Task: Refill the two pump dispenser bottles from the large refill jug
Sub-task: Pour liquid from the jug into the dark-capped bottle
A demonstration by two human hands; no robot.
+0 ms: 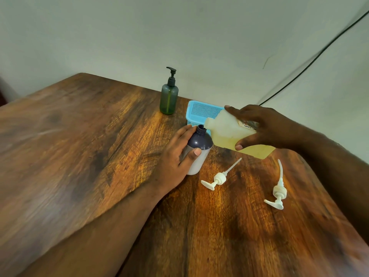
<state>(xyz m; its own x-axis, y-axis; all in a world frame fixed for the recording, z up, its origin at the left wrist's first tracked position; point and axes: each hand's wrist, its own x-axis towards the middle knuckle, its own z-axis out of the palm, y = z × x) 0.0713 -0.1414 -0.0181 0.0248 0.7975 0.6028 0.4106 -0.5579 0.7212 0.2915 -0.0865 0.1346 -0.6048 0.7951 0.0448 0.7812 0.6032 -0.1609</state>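
Observation:
My left hand (pixel 177 158) grips an upright bottle (pixel 198 150) with a dark purple top and white body, its neck uncapped. My right hand (pixel 261 126) holds the translucent refill jug (pixel 227 130), tilted on its side with yellowish liquid inside. The jug's open mouth hangs just right of and slightly above the bottle's neck. No liquid stream is visible. Two white pump heads lie on the wooden table: one (pixel 218 179) near the bottle, the other (pixel 278 191) further right. A green pump bottle (pixel 168 97) with a black pump stands at the back by the wall.
A light blue perforated plastic basket (pixel 201 112) sits behind the jug, against the wall. A black cable (pixel 311 62) runs diagonally along the wall at the right. The table's (pixel 99 156) far edge meets the wall.

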